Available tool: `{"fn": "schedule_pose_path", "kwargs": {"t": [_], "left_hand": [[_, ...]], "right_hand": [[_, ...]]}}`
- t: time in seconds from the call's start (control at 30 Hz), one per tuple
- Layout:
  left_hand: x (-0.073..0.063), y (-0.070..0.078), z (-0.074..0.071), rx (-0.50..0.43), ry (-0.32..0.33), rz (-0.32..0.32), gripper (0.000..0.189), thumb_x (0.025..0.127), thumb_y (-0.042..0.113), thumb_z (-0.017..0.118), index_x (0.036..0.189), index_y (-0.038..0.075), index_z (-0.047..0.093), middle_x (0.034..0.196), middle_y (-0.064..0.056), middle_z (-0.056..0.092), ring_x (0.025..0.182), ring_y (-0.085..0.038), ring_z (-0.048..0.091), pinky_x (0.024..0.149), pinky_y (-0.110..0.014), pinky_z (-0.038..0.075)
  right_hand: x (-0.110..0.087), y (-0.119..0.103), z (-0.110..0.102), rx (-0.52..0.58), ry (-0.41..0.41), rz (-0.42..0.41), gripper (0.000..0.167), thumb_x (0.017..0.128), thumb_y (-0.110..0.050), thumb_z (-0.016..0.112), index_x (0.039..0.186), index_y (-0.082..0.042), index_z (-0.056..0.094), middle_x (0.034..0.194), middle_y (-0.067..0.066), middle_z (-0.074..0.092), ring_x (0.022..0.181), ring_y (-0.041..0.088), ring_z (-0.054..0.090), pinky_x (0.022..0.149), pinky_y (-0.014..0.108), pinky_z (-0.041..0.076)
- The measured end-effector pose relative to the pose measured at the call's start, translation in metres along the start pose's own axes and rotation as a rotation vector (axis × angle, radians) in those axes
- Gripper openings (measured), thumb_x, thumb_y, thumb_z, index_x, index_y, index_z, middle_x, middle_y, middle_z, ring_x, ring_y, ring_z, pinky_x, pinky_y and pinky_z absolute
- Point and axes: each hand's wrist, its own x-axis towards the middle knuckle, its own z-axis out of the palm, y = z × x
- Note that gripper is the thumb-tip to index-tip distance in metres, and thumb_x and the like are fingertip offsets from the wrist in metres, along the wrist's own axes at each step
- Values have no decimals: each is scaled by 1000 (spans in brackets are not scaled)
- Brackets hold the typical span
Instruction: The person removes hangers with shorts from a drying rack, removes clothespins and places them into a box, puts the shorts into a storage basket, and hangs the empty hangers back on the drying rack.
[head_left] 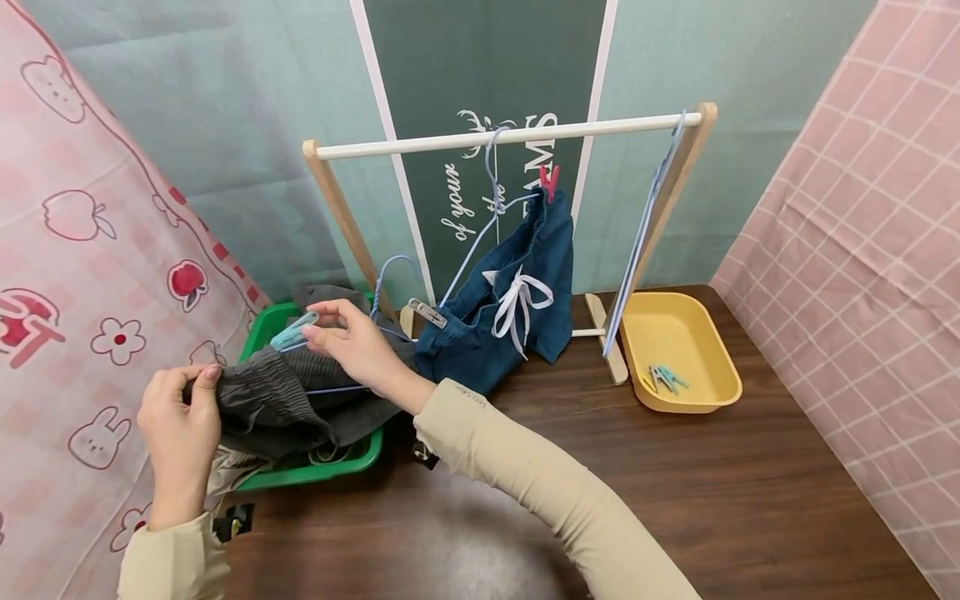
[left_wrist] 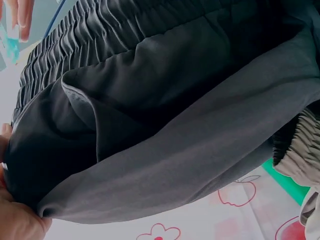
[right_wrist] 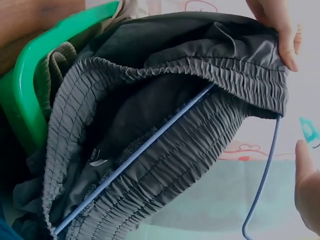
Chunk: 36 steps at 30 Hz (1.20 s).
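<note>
My left hand [head_left: 180,425] grips the left end of the elastic waistband of dark grey pants [head_left: 262,396], thumb on top. Just above that waistband, my right hand [head_left: 360,346] pinches a light blue clothespin [head_left: 295,331]. In the right wrist view, a blue hanger [right_wrist: 135,157] runs inside the gathered waistband, and the clothespin hangs apart from the cloth. The pants lie over a green basket [head_left: 318,477], which also has beige clothing [left_wrist: 300,150] in it. Only fingertips of the right hand show in the left wrist view.
A drying rack [head_left: 420,144] holds dark blue shorts [head_left: 480,350] on a hanger, with a red clothespin [head_left: 549,183] and a pale clothespin [head_left: 427,313]. Another blue hanger [head_left: 637,250] hangs at its right end. Several clothespins [head_left: 665,379] lie in a yellow tray [head_left: 723,379].
</note>
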Motion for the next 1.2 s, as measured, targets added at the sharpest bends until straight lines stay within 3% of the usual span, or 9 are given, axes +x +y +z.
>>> {"fn": "schedule_pose_path", "kwargs": {"t": [0.17,0.37,0.5,0.63,0.77,0.9,1.03,1.2], "left_hand": [[0,-5,1,-9,7,-25,18,89,2,63,90,-16,64,81,43,35,82,24,32,77,-8,23],[1,-16,0,4,25,-95,23,91,6,61,90,-17,63,78,40,35,79,23,33,74,-7,23],[2,-24,-2,20,30,-144,26,91,9,62,90,-17,63,75,39,34,74,21,33,70,-8,22],[2,-30,-4,42,19,-189,28,93,12,61,93,-16,63,74,39,33,73,20,32,70,-9,22],[1,-36,-3,63,7,-221,28,94,14,59,94,-14,64,74,39,33,72,20,30,69,-9,22],[0,-39,-4,65,-1,-228,28,94,14,59,94,-14,64,73,38,32,70,18,30,68,-10,22],[0,-43,-6,62,0,-225,30,93,14,60,94,-15,64,73,39,32,71,18,30,68,-11,22],[0,-47,-8,67,-6,-219,30,93,14,60,94,-16,63,73,40,32,71,20,29,67,-11,21]], "right_hand": [[0,1,-7,5,16,3,37,97,-6,52,132,2,45,123,22,51,121,37,56,98,37,50],[0,-11,-17,13,81,-55,36,95,-2,54,130,3,46,110,12,55,112,39,59,98,43,49],[-4,-26,-28,-23,137,-103,37,94,-2,55,129,4,46,110,14,55,103,35,61,93,36,53],[-9,-48,-41,-47,245,-142,37,92,-2,57,127,5,48,113,17,56,94,18,61,87,26,53],[-12,-71,-59,64,350,-141,37,92,0,57,127,6,48,101,7,57,87,7,59,94,30,51],[-17,-91,-81,200,430,-139,37,93,1,54,129,7,45,91,-1,54,81,5,59,104,39,45],[-27,-107,-106,232,500,-159,35,94,1,53,128,5,46,87,-2,52,80,5,58,107,40,42],[-47,-124,-136,244,571,-221,18,93,3,52,109,-7,54,84,-3,52,80,5,57,108,36,42]]}}
